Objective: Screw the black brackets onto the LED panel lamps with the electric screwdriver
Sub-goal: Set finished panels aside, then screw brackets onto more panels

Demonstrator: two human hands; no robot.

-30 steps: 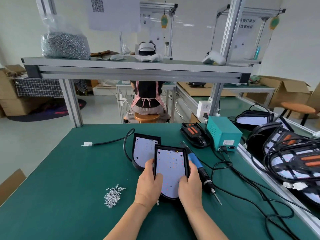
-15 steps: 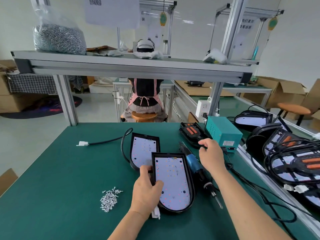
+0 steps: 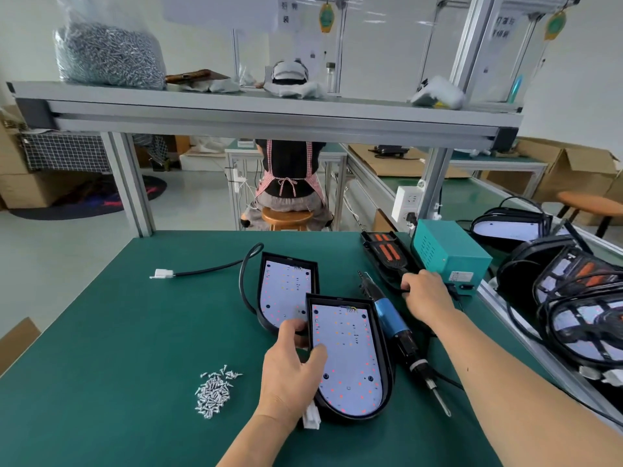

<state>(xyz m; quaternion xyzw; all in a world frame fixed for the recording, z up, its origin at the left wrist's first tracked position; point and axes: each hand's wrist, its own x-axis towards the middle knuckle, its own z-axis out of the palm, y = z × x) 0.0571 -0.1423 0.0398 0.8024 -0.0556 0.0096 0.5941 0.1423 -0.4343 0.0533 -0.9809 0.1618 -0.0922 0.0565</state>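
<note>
Two LED panel lamps lie face up on the green table (image 3: 101, 332). The near lamp (image 3: 350, 362) overlaps the far lamp (image 3: 286, 291). My left hand (image 3: 290, 369) grips the near lamp's left edge, thumb on its white face. My right hand (image 3: 424, 294) reaches to the back right and closes its fingers on the near end of a black bracket with orange inserts (image 3: 387, 254). The electric screwdriver (image 3: 397, 332), blue-bodied, lies on the table right of the near lamp, tip toward me. A pile of small silver screws (image 3: 215, 392) lies left of my left hand.
A teal power box (image 3: 448, 251) stands behind my right hand. Several stacked lamps with cables (image 3: 573, 298) fill the right side. A black cable with a white plug (image 3: 165, 273) runs left from the far lamp. A shelf (image 3: 269, 112) spans overhead. A person sits on a stool beyond.
My right hand left the near lamp and moved up and right to the black bracket by the teal box. My left hand stayed on the lamp.
</note>
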